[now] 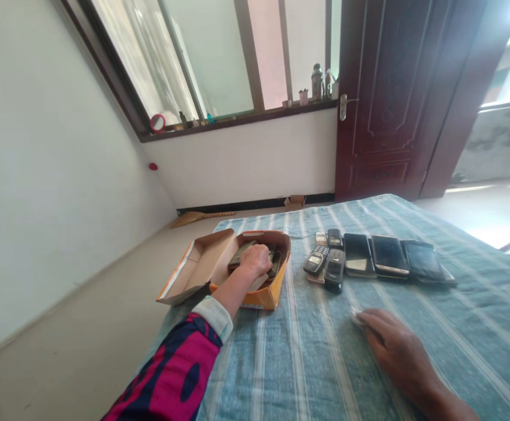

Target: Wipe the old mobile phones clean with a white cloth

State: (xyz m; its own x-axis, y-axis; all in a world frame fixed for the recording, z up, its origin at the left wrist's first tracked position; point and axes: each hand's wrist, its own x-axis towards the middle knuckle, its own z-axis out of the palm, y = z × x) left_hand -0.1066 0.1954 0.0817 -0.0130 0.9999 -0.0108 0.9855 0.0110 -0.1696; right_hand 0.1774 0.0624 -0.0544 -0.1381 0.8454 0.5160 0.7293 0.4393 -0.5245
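My left hand (256, 260) reaches into an open orange cardboard box (276, 292), its fingers closed over dark, flat items (239, 255) inside. What exactly the fingers grip is hidden. The box's lid (197, 266) is folded back to the left. On the right, my right hand (397, 345) rests low over the striped cloth, pinching a small white cloth or tissue (356, 317). Beyond it lie several old keypad phones, among them a black one (334, 270) and a grey-and-black one (316, 259). Beside these are touchscreen phones, including a dark one (358, 252) and a gold-edged one (389, 255).
Further right, a stack of dark flat devices (425, 260) lies on the blue striped bedcover (298, 351). Behind stand a dark red door (390, 99) and a window sill (241, 121) holding a flask (316, 82) and a round red mirror (157, 123).
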